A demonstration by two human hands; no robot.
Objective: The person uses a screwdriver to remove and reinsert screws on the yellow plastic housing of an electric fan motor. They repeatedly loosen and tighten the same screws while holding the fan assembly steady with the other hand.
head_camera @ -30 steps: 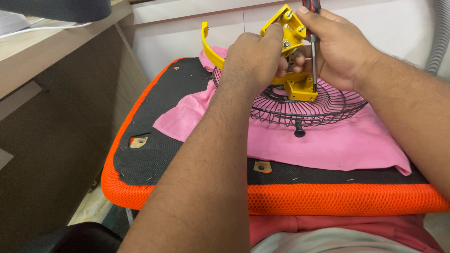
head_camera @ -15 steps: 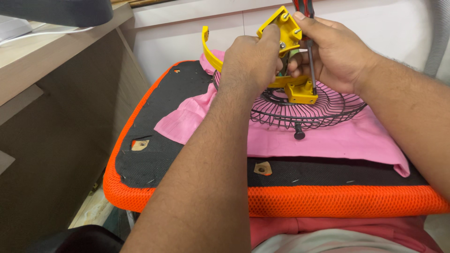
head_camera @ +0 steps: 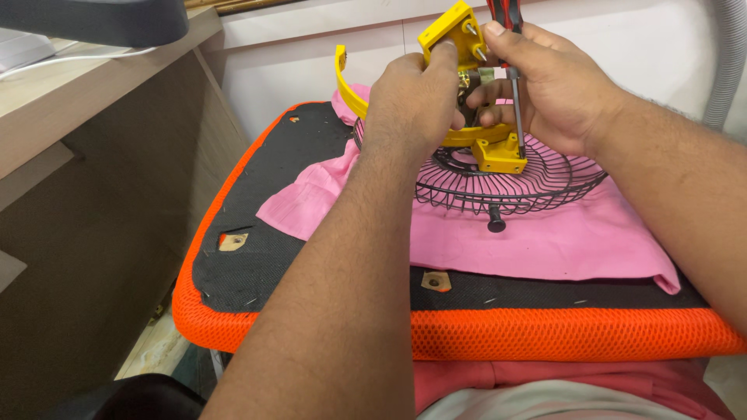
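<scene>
My left hand (head_camera: 412, 97) clamps the yellow bracket (head_camera: 455, 31) up off the wire fan guard (head_camera: 506, 183), prob. to steady it. Right hand (head_camera: 556, 85) grips a screwdriver (head_camera: 515, 101), shaft pointing down beside the bracket. Under both hands: pink cloth (head_camera: 545, 241) on a black cushion w/ orange rim (head_camera: 545, 334). Wooden desk (head_camera: 93, 155) left of my left arm, white wall beyond.

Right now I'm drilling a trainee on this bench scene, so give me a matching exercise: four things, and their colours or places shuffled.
Things:
1. bracket
2. wire fan guard
3. cloth
4. screwdriver

Descriptions:
A. pink, spread under the guard
B. yellow, held up by both hands
C. black, lying on the cloth
D. in the right hand

Pairs: 1-B, 2-C, 3-A, 4-D
</scene>
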